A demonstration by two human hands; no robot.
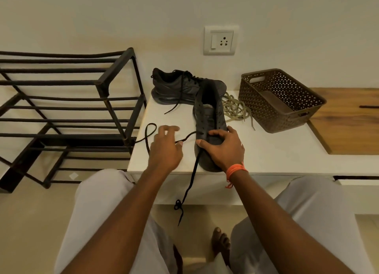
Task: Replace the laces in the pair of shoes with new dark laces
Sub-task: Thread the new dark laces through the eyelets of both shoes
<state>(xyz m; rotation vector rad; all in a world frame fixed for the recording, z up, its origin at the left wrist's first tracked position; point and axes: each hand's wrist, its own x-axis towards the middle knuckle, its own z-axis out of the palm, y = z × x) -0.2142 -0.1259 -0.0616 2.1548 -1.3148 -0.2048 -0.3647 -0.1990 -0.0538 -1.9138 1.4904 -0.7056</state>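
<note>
A dark grey shoe [209, 117] lies on the white table [276, 150], toe toward me. My right hand [223, 148] grips its toe end. A new dark lace [190, 183] runs through the lowest eyelets; one end hangs over the table's front edge, the other loops off to the left. My left hand [166, 148] pinches that left part of the lace between thumb and fingers. The second dark shoe [180, 87] lies on its side at the back, with a dark lace in it. A heap of old pale laces [235, 109] lies right of the near shoe.
A brown perforated basket [283, 101] stands at the back right, beside a wooden surface [348, 119]. A black metal shoe rack [67, 113] stands left of the table. A wall socket [220, 40] sits above. My knees and a bare foot [220, 243] are below the table edge.
</note>
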